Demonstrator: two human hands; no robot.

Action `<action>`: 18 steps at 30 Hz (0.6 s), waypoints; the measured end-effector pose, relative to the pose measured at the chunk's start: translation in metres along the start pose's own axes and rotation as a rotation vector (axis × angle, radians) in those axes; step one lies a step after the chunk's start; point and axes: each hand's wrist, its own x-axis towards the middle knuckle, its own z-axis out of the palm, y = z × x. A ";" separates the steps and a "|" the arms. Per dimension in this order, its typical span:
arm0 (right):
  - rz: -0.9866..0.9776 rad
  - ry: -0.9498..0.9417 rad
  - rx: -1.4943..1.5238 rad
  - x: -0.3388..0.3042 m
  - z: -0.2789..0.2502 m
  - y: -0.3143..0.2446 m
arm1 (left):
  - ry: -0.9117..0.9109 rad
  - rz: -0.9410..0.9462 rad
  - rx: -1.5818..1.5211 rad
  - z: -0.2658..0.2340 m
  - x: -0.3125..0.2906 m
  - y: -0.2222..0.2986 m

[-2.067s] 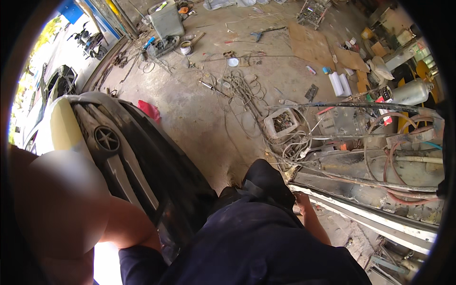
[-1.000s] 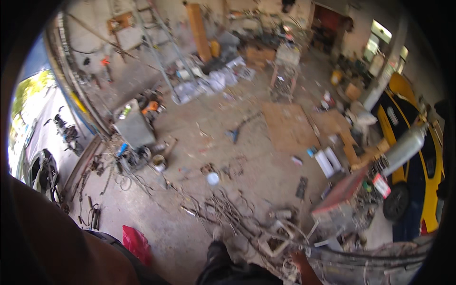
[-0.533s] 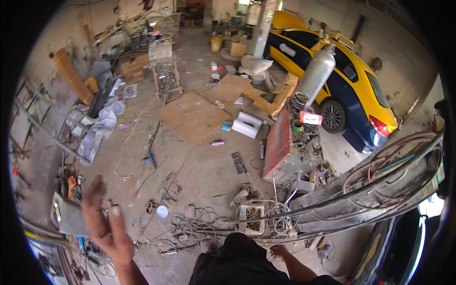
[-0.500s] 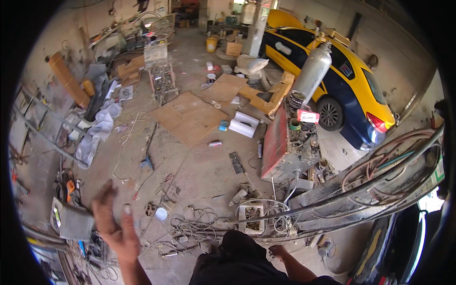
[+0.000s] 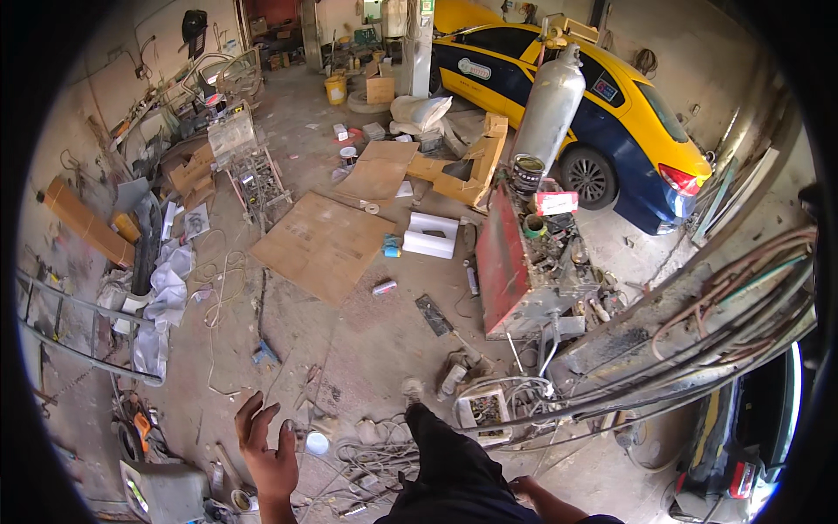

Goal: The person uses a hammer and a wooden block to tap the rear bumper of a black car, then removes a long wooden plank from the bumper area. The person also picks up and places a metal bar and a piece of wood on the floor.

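Observation:
My left hand (image 5: 267, 456) is raised over the floor at the lower left, fingers spread and nothing in it. Beyond its thumb lies a round white lid (image 5: 317, 444) on the floor, with tangled cables (image 5: 384, 458) to its right. My right hand (image 5: 524, 487) hangs beside my dark-clothed leg (image 5: 449, 467), which hides most of its fingers. Nearest to that hand stands a white bin (image 5: 485, 412) filled with small dark parts. Thick hoses and cables run past the bin's right side.
A cluttered red cart (image 5: 506, 266) stands right of centre beside a tall grey gas cylinder (image 5: 552, 109). Behind them is a yellow and dark blue car (image 5: 642, 166). Flat cardboard (image 5: 323, 244), white foam (image 5: 430, 236) and a spray can (image 5: 384, 287) lie ahead. Hoses (image 5: 733, 306) hang at right.
The view has shifted and one leg now reaches forward. My left hand sits lower and further right in the picture, still spread. My right hand has moved lower, its fingers more hidden.

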 end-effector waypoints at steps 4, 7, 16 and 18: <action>0.442 -0.075 0.486 0.078 -0.040 -0.040 | 0.023 -0.084 0.078 0.031 0.043 -0.065; 0.362 0.108 0.463 0.153 -0.081 -0.070 | -0.046 -0.103 0.287 0.066 0.068 -0.134; -0.168 0.401 -0.297 0.247 -0.338 -0.116 | -0.545 -0.335 0.296 0.161 0.027 -0.327; 0.023 0.552 0.537 0.240 -0.376 -0.136 | -0.630 -0.515 0.385 0.176 0.019 -0.343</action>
